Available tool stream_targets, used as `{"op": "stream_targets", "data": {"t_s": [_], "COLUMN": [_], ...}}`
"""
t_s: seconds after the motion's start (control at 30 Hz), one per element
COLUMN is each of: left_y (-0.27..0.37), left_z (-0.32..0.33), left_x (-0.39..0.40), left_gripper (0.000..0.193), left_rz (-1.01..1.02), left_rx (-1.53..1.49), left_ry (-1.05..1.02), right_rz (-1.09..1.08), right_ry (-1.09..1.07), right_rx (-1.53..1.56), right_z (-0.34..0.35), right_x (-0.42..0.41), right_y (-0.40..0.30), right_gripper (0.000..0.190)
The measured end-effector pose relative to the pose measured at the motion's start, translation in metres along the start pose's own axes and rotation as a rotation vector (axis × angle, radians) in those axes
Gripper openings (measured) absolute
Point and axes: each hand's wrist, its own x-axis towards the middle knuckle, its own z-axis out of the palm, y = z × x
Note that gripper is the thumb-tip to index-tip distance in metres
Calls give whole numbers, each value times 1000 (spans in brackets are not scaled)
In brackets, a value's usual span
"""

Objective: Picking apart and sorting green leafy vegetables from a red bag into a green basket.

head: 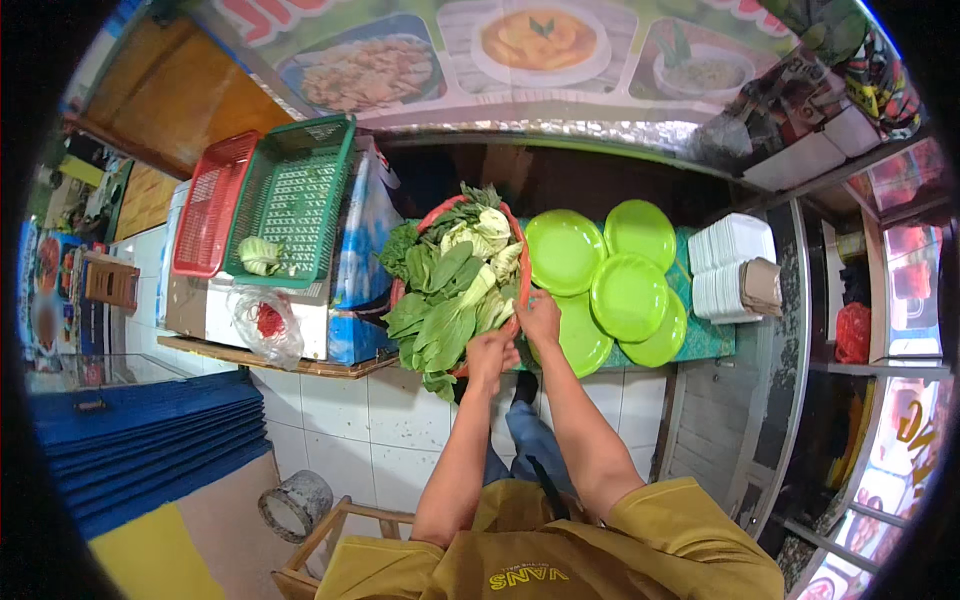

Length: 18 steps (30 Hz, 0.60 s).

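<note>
A round red plastic basket (524, 259) heaped with leafy greens (450, 322) and pale cabbage heads (491, 232) stands before me. At its near right rim, my right hand (538, 315) touches the edge with bent fingers. My left hand (493, 356) is just to the left and lower, its fingers curled at the near side of the greens; whether it grips the rim or a leaf is not clear. Right of the basket, several bright green plates (628, 296) overlap on a teal patterned cloth (709, 337).
On the left stand a green plastic basket (330, 202) with a small cabbage (259, 256), a red basket (202, 202) and a clear bag (266, 326) with red contents. White foam boxes (731, 244) are stacked right. A bucket (296, 504) and a wooden chair (311, 546) stand near me.
</note>
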Motion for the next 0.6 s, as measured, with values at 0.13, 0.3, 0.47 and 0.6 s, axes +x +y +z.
{"op": "stream_targets", "data": {"t_s": [0.13,0.3,0.47,0.6], "left_y": [-33,-59,-89,-94], "left_z": [-15,-8,-2,14], "left_x": [-5,5,21,20], "left_gripper": [23,26,37,26], "left_rz": [-161,-132,-72,49], "left_rx": [-423,-583,-721,-839], "left_ry": [63,200,406,572], "right_rz": [31,66,442,573], "right_ry": [-108,-153,-322,-372], "right_rx": [-74,-166,510,761], "right_z": [6,11,11,4], "right_x": [-4,-2,-2,-2], "right_y": [14,34,44,56], "right_gripper": [40,27,12,17]}}
